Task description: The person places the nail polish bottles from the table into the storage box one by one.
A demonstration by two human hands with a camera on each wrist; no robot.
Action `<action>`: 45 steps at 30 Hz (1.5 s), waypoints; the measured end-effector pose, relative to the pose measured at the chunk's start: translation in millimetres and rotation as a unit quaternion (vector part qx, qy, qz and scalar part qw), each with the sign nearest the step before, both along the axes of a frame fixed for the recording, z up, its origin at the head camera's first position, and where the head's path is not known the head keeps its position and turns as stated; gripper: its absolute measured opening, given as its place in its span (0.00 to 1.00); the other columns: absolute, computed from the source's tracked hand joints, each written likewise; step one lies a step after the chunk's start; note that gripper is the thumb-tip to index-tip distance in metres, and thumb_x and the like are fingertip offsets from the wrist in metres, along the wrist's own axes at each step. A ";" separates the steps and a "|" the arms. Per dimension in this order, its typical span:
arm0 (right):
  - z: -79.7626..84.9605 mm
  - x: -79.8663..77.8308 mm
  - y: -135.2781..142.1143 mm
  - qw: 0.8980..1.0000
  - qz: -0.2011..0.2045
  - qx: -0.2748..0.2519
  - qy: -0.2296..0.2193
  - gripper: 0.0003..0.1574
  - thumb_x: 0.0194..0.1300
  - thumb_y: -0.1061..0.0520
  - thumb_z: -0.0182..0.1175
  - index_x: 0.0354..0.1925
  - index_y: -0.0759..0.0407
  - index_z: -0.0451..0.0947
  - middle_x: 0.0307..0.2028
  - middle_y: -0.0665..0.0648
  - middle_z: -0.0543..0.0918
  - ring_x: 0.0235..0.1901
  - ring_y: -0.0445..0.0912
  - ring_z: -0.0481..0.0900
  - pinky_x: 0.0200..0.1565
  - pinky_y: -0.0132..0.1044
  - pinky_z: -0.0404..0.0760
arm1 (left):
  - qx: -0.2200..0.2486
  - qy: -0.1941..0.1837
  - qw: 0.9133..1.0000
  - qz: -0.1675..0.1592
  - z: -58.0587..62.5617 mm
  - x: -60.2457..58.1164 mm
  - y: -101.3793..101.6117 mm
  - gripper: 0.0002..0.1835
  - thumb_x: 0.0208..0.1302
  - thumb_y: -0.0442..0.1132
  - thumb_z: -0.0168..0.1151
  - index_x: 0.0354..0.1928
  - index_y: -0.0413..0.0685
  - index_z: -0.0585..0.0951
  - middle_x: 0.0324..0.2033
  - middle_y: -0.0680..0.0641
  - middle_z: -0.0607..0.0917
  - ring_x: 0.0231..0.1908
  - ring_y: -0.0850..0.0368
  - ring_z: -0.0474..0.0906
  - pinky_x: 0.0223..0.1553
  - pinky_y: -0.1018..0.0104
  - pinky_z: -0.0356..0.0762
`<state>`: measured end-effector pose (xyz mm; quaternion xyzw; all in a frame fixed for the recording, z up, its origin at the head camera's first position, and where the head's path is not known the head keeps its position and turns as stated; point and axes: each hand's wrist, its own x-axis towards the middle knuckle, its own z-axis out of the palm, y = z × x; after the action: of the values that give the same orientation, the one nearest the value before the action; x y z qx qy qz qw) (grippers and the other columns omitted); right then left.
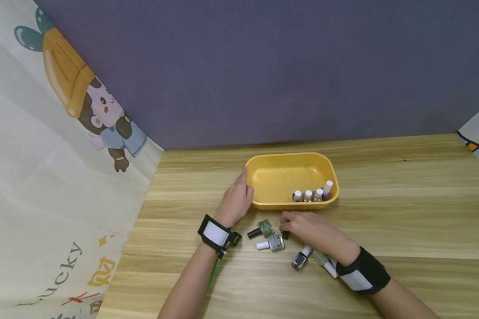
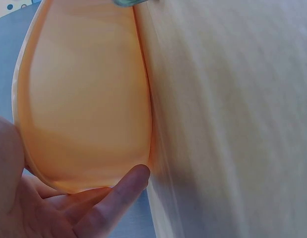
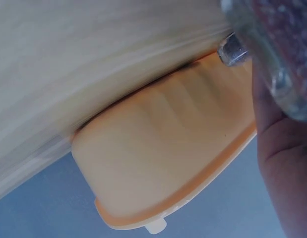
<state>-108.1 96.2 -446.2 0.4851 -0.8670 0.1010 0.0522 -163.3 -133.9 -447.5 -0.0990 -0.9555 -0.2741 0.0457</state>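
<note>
My left hand holds the left end of a yellow plastic basket, fingers against its end wall in the left wrist view. Just in front of the basket, my right hand pinches a small nail polish bottle with a black cap, partly hidden by the fingers. Between the hands lie a green nail polish bottle with a black cap and a glittery silver one with a white cap. Below the right hand are a dark nail polish bottle and a pale one, partly covered by the wrist.
Several white-capped nail polish bottles stand along the basket's near right side. The wooden table meets a blue-grey panel behind the basket. A printed curtain hangs at the left.
</note>
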 end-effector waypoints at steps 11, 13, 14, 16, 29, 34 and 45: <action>3.7 -2.8 0.9 0.999 0.030 -0.029 0.028 0.07 0.55 0.59 0.60 0.35 0.49 0.80 0.32 0.43 0.70 0.32 0.36 0.68 0.30 0.27 0.71 | -0.001 0.005 1.000 0.001 -1.6 -0.7 -0.9 0.34 0.67 0.43 0.39 0.72 0.49 0.42 0.66 0.44 0.63 0.15 0.59 0.65 0.25 0.67 0.68; 5.4 -3.5 1.9 0.998 0.036 -0.032 0.032 0.09 0.55 0.59 0.61 0.37 0.50 0.80 0.33 0.44 0.72 0.34 0.37 0.70 0.32 0.29 0.73 | -0.004 0.005 1.000 0.003 -1.2 -0.7 -0.9 0.34 0.67 0.43 0.39 0.72 0.50 0.42 0.66 0.44 0.63 0.15 0.59 0.66 0.25 0.67 0.68; 6.4 -3.8 2.4 0.998 0.039 -0.034 0.033 0.10 0.54 0.58 0.61 0.37 0.50 0.80 0.34 0.44 0.74 0.35 0.37 0.71 0.33 0.30 0.73 | -0.002 0.005 1.000 0.003 -0.9 -0.6 -0.9 0.34 0.67 0.43 0.39 0.72 0.50 0.42 0.66 0.44 0.63 0.15 0.59 0.65 0.25 0.67 0.68; 8.8 -4.3 3.3 0.998 0.044 -0.041 0.035 0.11 0.54 0.57 0.61 0.39 0.51 0.80 0.35 0.45 0.75 0.36 0.38 0.72 0.36 0.31 0.74 | 0.000 0.004 1.000 0.004 -0.4 -0.3 -0.8 0.34 0.67 0.43 0.39 0.72 0.50 0.42 0.66 0.44 0.63 0.14 0.59 0.65 0.24 0.67 0.67; 15.3 -3.5 6.4 0.993 0.046 -0.099 0.051 0.15 0.55 0.57 0.60 0.44 0.55 0.78 0.38 0.47 0.78 0.40 0.39 0.75 0.45 0.31 0.74 | 0.002 0.001 1.000 0.006 -2.6 1.5 -2.2 0.34 0.67 0.43 0.39 0.72 0.51 0.42 0.66 0.45 0.63 0.13 0.59 0.64 0.22 0.67 0.67; 15.9 -3.9 6.9 0.989 0.050 -0.126 0.056 0.16 0.54 0.60 0.60 0.44 0.57 0.78 0.40 0.48 0.78 0.41 0.39 0.76 0.45 0.29 0.73 | 0.002 -0.001 1.000 0.006 -2.2 1.4 -2.0 0.34 0.67 0.43 0.38 0.72 0.52 0.42 0.66 0.46 0.63 0.13 0.59 0.64 0.21 0.67 0.66; 25.3 -1.3 7.3 0.981 0.038 -0.180 0.053 0.16 0.53 0.60 0.62 0.43 0.56 0.78 0.41 0.47 0.78 0.41 0.37 0.75 0.46 0.27 0.72 | -0.001 0.006 1.000 -0.002 -0.3 1.4 -0.2 0.34 0.67 0.42 0.39 0.72 0.49 0.42 0.66 0.44 0.62 0.15 0.59 0.65 0.22 0.68 0.67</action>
<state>-109.4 103.5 -420.9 0.5050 -0.8115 0.2320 0.1805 -162.0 -134.0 -447.8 -0.1027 -0.9552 -0.2730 0.0504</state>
